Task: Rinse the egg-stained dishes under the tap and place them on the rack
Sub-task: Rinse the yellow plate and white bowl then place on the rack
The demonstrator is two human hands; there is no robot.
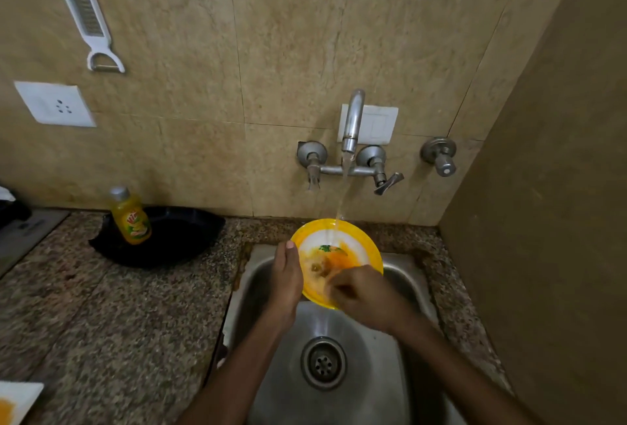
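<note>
A yellow-rimmed plate with a white centre and orange egg stains is held tilted over the steel sink. My left hand grips its left rim, thumb up. My right hand lies on the plate's face, fingers bent against the stained middle and covering its lower right part. Water falls from the tap onto the plate's upper edge. A white dish with an orange stain shows at the lower left corner.
A black tray sits on the granite counter left of the sink, with a yellow dish-soap bottle in it. A peeler-grater hangs on the tiled wall. A side wall closes off the right.
</note>
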